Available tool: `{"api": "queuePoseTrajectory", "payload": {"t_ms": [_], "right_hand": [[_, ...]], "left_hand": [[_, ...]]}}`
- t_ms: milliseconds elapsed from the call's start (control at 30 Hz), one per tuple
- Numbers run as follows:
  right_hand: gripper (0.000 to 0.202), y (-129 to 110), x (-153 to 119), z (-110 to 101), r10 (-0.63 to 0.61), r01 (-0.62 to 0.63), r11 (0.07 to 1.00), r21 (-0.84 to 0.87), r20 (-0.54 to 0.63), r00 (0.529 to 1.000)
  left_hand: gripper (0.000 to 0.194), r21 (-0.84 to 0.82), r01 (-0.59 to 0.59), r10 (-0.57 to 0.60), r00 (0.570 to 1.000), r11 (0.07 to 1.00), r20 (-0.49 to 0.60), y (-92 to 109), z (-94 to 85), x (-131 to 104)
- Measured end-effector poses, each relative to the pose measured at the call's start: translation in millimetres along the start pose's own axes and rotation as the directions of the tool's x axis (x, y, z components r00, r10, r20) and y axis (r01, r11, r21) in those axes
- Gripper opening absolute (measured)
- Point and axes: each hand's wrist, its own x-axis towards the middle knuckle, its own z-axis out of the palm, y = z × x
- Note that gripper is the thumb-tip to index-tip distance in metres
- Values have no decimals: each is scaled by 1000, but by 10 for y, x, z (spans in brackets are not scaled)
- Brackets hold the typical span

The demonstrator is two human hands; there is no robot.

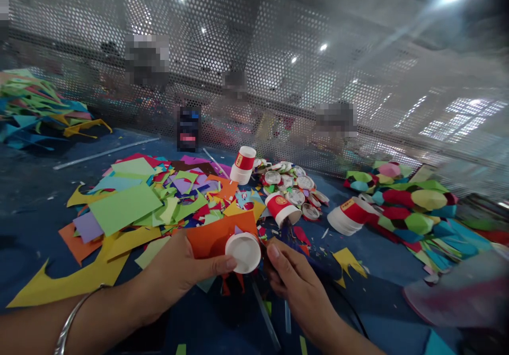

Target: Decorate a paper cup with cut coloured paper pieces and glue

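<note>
My left hand [183,265] holds an orange paper sheet [218,233] together with a white round cup base [243,253], its thumb pressed on the base's left edge. The sheet stands up behind the base. Close on the right, my right hand [288,270] has its fingers curled together near the base's right edge. Something dark seems to be between those fingers, but it is too hidden to name. A red and white paper cup [282,209] lies on its side just behind my hands.
Coloured paper scraps [127,206] spread over the blue table [35,185]. Behind are stacked cups [243,165] and a pile of round pieces [295,196]. More cups [350,215] and folded paper shapes [417,206] lie right. A perforated screen [222,36] stands behind.
</note>
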Motion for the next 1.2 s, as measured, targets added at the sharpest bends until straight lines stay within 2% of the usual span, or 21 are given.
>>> {"api": "queuePoseTrajectory", "payload": {"t_ms": [167, 400, 567, 700, 800, 967, 1200], "right_hand": [[41, 9, 0, -23, -26, 27, 999, -43, 12, 1000], [45, -4, -8, -7, -1, 2, 999, -42, 26, 1000], [45, -48, -23, 7, 9, -8, 998, -57, 14, 1000], [46, -71, -38, -3, 11, -9, 996, -87, 25, 1000], [46, -74, -42, -19, -5, 9, 993, -115, 37, 999], [45, -60, -45, -22, -12, 18, 993, -115, 51, 999], [50, -53, -52, 0, 64, -65, 998, 5, 37, 997]], "left_hand": [[40, 98, 89, -87, 996, 991, -28, -2, 1, -22], [39, 219, 71, -67, 997, 973, -26, 19, -1, -21], [43, 290, 159, -132, 985, 944, -109, 24, 7, -37], [46, 313, 167, -139, 984, 935, -112, 22, 14, -46], [43, 286, 125, -106, 991, 950, -83, 22, 7, -38], [44, 95, 42, -44, 999, 995, 18, 29, -12, -16], [37, 166, 47, -47, 999, 985, -4, 73, -2, -51]]}}
